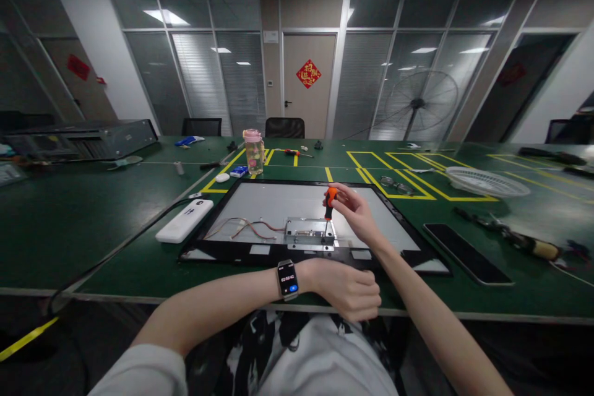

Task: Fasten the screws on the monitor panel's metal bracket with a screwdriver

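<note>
My right hand (355, 210) is closed round the orange and black handle of a screwdriver (331, 204), held upright. Its shaft points down to the right end of a small metal bracket assembly (306, 233); whether the tip touches a screw is too small to tell. Red, black and white wires (250, 227) run left from this assembly. It lies on a flat black-framed display panel (269, 201) with a grey-white back. My left hand (341, 288), below a wristwatch (288, 279), rests curled at the table's front edge; its palm side is hidden.
A white power bank (185, 221) with a black cable lies left of the panel; a black phone (466, 253) lies right. Beyond stand a pink-lidded bottle (253, 151), glasses (396, 185), a white basket (486, 181) and another screwdriver (293, 152). A metal computer case (111, 138) is far left.
</note>
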A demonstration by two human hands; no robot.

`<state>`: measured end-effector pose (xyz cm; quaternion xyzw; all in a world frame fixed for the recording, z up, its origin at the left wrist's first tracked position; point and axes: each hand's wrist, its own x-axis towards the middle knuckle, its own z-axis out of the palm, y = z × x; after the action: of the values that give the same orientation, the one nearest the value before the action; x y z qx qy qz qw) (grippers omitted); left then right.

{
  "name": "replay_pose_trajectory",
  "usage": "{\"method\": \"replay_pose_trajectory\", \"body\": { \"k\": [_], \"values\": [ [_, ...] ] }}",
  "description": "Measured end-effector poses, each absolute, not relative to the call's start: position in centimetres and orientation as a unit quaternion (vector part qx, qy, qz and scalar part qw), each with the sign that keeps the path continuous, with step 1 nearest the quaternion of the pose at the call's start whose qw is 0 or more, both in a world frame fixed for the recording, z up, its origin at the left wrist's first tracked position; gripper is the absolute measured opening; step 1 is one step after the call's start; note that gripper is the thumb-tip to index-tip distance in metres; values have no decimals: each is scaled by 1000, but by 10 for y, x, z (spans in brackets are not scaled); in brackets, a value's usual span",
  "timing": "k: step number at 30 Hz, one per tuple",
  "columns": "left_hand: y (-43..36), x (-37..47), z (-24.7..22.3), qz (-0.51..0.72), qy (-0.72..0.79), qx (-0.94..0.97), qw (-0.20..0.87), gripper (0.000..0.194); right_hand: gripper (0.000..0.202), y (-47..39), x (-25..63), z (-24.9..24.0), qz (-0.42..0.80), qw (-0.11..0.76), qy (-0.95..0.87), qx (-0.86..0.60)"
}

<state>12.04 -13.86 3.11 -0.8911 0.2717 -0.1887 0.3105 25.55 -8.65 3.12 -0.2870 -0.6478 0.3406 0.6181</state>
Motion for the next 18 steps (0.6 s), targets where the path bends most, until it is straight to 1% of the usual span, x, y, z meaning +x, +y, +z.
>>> {"method": "replay_pose_trajectory", "body": {
  "k": [6,10,18],
  "values": [
    [-139,119,36,-187,293,-862,368,27,40,-87,255,32,370,623,-629,-282],
    [-136,118,36,-188,295,-859,375,29,40,-86,255,29,379,621,-625,-284],
    [-128,120,35,-211,295,-854,374,27,51,-86,254,25,387,597,-647,-273]
  ]
}}
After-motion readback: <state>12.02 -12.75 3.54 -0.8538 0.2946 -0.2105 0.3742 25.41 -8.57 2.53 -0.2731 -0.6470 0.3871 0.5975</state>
